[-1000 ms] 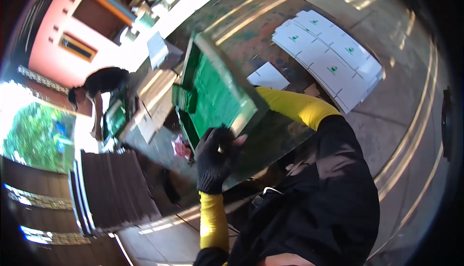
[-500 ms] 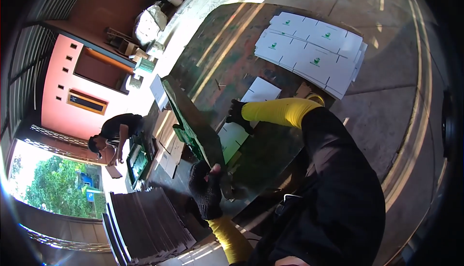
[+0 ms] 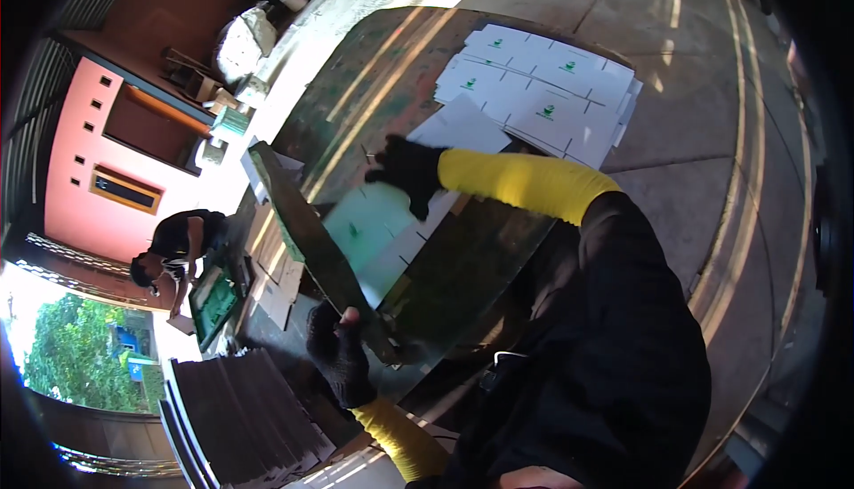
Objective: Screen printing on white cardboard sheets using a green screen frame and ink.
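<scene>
– OK, quick: what's the surface + room?
– Big dark table (image 3: 378, 71), paint-stained, w/ strips of sunlight across it. Pile of white sheets w/ green prints (image 3: 543, 89) at its far R. Stack of dark boards (image 3: 245, 418) lower L. Concrete floor (image 3: 667, 124) around, pink wall (image 3: 76, 147) over on the L.
– Anyone else?
– Yep, a co-worker (image 3: 182, 236) on the L, bent over a green tray (image 3: 213, 307).
– And the main stuff, re: the hands?
– Wooden frame (image 3: 311, 236) is tipped up off the table, seen nearly edge-on, betw. both hands. Its near end is at the L hand (image 3: 340, 356). A white sheet w/ a greenish part (image 3: 360, 231) lies on the table just R of the frame, partly under the R hand (image 3: 407, 173).
– Hands: what state?
– L hand's closed round the frame's near end, bare thumb tip on top, rest in a black glove. R hand's open, fingers spread, palm down over the sheet; can't tell if it's pressing or just above.
– Arms?
– Both in yellow sleeves (image 3: 525, 182). R forearm reaches across to the L, approx. level; L one comes up short from the lower edge.
</scene>
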`<action>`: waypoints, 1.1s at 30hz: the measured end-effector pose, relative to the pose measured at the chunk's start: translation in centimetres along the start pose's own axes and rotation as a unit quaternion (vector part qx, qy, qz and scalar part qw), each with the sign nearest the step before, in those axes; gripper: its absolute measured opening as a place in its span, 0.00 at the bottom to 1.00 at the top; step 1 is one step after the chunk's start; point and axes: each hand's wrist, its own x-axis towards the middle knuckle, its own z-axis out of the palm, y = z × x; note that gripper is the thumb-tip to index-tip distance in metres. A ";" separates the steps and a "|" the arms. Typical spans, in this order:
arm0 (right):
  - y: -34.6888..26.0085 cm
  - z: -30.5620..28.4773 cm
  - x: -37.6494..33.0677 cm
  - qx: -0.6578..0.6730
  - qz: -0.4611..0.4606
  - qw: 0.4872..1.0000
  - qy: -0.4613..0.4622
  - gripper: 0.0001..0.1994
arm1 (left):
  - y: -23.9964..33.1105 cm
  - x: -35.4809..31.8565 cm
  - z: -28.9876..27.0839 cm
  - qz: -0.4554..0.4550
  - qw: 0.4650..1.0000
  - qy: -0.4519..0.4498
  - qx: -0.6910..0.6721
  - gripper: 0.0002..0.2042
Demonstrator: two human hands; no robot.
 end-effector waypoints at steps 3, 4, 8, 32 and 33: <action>4.7 -3.1 -5.8 0.068 0.103 0.992 0.036 0.63 | 0.3 -0.1 0.0 -0.009 1.000 0.000 -0.014 0.11; 6.7 -3.6 -8.0 0.051 0.174 0.983 0.023 0.63 | 0.2 0.0 -0.2 -0.015 1.000 0.000 -0.019 0.11; 14.1 -3.8 -17.3 -0.014 0.411 0.911 -0.036 0.64 | -0.8 -0.2 -0.7 0.013 1.000 -0.005 0.022 0.15; 2.3 16.0 -6.1 0.092 0.342 0.932 0.074 0.49 | -1.2 -1.2 -2.0 -0.044 0.996 0.075 0.001 0.19; 2.6 16.4 -6.1 0.101 0.342 0.931 0.075 0.50 | -1.6 -1.3 -2.4 -0.052 0.996 0.077 -0.011 0.20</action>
